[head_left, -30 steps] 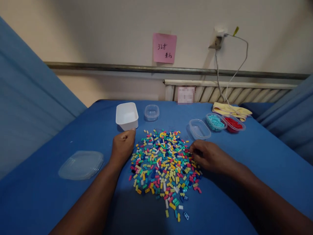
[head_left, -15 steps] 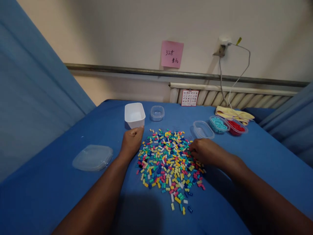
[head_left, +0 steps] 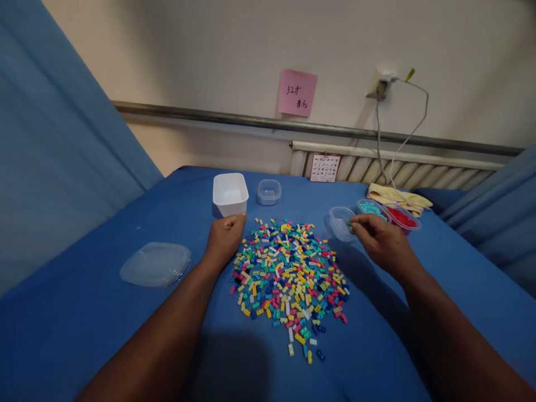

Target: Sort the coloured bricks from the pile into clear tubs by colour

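A wide heap of small toy building bricks (head_left: 288, 268) in yellow, green, blue, pink and white lies on the blue cloth. My left hand (head_left: 225, 237) rests closed at the heap's left edge, just in front of a white tub (head_left: 230, 192); whatever it may hold is hidden. Between the fingertips of my right hand (head_left: 381, 243) is a small green brick (head_left: 349, 224). That hand hovers at the right rim of a clear plastic tub (head_left: 338, 219), beyond the heap's right side.
Behind the right hand stand tubs of turquoise bricks (head_left: 371, 207) and red bricks (head_left: 402, 216), beside a yellow cloth (head_left: 397, 196). A small clear tub (head_left: 268, 192) is right of the white one. Stacked clear lids (head_left: 154, 264) lie left. A radiator (head_left: 360, 164) lines the wall.
My right hand has moved from the heap's right edge up and right to the clear tub, with a green brick now visible in its fingers. My left hand stays closed in place.
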A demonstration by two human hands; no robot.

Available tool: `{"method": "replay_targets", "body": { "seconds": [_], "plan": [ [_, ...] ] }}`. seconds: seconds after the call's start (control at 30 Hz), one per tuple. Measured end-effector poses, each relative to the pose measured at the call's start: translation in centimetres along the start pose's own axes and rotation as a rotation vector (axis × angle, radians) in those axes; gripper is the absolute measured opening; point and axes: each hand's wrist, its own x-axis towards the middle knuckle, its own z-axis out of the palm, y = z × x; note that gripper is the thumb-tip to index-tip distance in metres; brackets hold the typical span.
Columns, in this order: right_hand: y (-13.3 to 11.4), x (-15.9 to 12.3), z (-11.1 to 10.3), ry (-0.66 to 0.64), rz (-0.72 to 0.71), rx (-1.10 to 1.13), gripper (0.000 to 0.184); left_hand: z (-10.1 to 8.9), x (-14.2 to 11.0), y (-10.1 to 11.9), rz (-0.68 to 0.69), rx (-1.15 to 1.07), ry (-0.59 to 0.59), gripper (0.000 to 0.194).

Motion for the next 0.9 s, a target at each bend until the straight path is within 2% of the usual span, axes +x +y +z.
{"method": "replay_targets", "body": {
  "seconds": [0.07, 0.17, 0.23, 0.33, 0.47, 0.57, 0.73, 0.8, 0.9],
  "plan": [
    [1.3, 0.5, -0.4, 0.104, -0.032, -0.118, 0.030, 0.0, 0.0, 0.0, 0.015, 0.025, -0.014, 0.052],
    [2.7, 1.1, -0.2, 0.113, -0.101, -0.251, 0.031, -0.1, 0.1, 0.0, 0.017, 0.081, -0.016, 0.052],
    [3.4, 1.3, 0.2, 0.099, -0.094, -0.258, 0.032, -0.1, 0.2, 0.0, 0.011, 0.091, -0.013, 0.052],
    [3.9, 1.5, 0.6, 0.147, -0.066, -0.206, 0.033, -0.1, 0.2, 0.1, 0.016, 0.081, -0.015, 0.052],
    [3.9, 1.2, 0.2, 0.170, -0.081, -0.186, 0.033, -0.1, 0.2, 0.2, 0.026, 0.084, -0.022, 0.052],
    [3.5, 0.8, 0.0, 0.122, -0.082, -0.193, 0.034, -0.1, 0.2, 0.3, 0.023, 0.084, -0.016, 0.052],
    [3.2, 0.3, 0.7, -0.105, -0.089, -0.287, 0.035, 0.0, 0.1, 0.5, 0.009, 0.087, -0.014, 0.053],
    [3.5, 0.3, 0.9, -0.115, -0.077, -0.360, 0.033, 0.0, 0.1, 0.5, 0.009, 0.092, -0.012, 0.053],
    [3.7, 0.5, 0.9, -0.057, -0.062, -0.381, 0.032, 0.0, 0.1, 0.5, 0.019, 0.101, -0.016, 0.054]
  ]
}}
